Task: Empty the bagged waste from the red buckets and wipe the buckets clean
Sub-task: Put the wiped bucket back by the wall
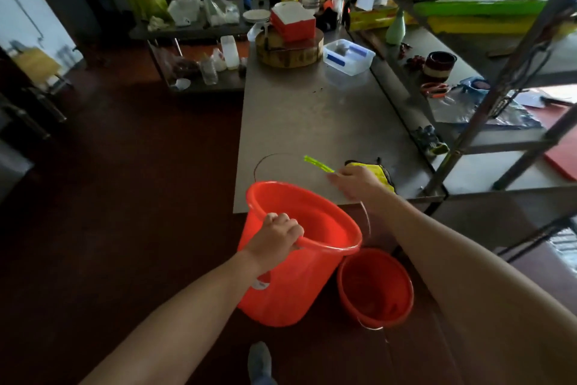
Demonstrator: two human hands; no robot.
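Note:
My left hand [279, 236] grips the near rim of a large red bucket [293, 278], held up beside the steel table's front edge; the bucket looks empty inside and its wire handle arcs over the tabletop. A second, smaller red bucket [376, 288] stands on the floor to its right, also without a bag. My right hand [356, 181] rests on the table, its fingers on a yellow cloth [379, 170] with a dark edge. A bright green strip [318, 164] sticks out from under my fingers to the left.
The steel table [312, 116] carries a round wooden block [288, 50] with a red box [293, 24] and a clear plastic tub [348, 56] at its far end. A metal shelf rack [487, 122] stands to the right. Dark red floor [125, 197] lies left.

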